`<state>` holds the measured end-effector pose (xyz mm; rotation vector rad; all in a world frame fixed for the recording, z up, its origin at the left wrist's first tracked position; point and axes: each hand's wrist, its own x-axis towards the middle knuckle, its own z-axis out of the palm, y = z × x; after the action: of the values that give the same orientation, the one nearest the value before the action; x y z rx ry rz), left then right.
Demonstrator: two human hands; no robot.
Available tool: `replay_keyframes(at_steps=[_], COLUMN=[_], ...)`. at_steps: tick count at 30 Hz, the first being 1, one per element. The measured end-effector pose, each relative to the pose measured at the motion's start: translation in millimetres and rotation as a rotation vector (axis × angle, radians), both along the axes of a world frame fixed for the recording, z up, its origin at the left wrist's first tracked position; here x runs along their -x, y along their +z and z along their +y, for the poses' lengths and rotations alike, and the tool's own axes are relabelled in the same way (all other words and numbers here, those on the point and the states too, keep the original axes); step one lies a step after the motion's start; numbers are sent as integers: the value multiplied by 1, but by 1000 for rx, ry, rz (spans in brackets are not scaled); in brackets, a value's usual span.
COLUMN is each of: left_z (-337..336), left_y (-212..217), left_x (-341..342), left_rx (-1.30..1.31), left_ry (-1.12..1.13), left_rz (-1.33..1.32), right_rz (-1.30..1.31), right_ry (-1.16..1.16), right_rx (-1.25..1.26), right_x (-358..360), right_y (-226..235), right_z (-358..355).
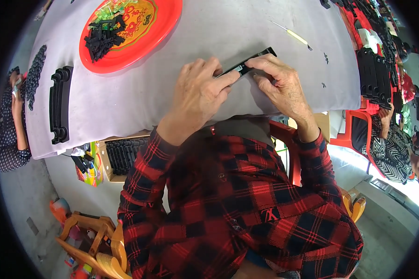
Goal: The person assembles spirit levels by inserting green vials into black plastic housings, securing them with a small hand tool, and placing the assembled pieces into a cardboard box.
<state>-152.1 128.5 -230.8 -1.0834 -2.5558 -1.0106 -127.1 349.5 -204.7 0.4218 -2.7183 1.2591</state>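
A long, narrow black plastic part [242, 67] lies slanted near the table's front edge, between my hands. Its far right end sticks out past my right fingers, and a small pale patch shows near its middle. My left hand [195, 95] grips the left part of it, index finger stretched along it; the fingers hide that end. On the other side, my right hand [284, 88] is closed, its index fingertip pressing on the black part and the thumb bent below. Whether a smaller piece sits under that fingertip I cannot tell.
A red plate [166, 29] at the far left holds small black pieces [104, 39] and clear greenish bits [111, 10]. Another long black part [60, 104] lies left. A yellow-handled screwdriver [293, 35] lies far right. Black parts [375, 76] are stacked at the right edge; other people sit both sides.
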Motion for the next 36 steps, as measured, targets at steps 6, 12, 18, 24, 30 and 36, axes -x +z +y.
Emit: replay_keyframes(at_steps=[6, 12, 18, 24, 30, 36], left_z=[1, 0, 4, 7, 6, 6], left_y=[0, 1, 4, -2, 3, 2], left_x=[0, 0, 0, 1, 0, 0], left_rx=[1, 34, 38, 58, 121, 111], left_ry=[14, 4, 30, 65, 27, 29], left_rz=[18, 1, 47, 95, 8, 3], right_rz=[-8, -13, 2, -51, 45, 40], right_ry=[61, 49, -5, -68, -27, -34], right_rx=[-80, -124, -93, -28, -72, -68], right_x=[2, -1, 0, -1, 0, -1], right_y=[0, 0, 2, 2, -3, -3], right_z=[-1, -5, -7, -7, -9, -13])
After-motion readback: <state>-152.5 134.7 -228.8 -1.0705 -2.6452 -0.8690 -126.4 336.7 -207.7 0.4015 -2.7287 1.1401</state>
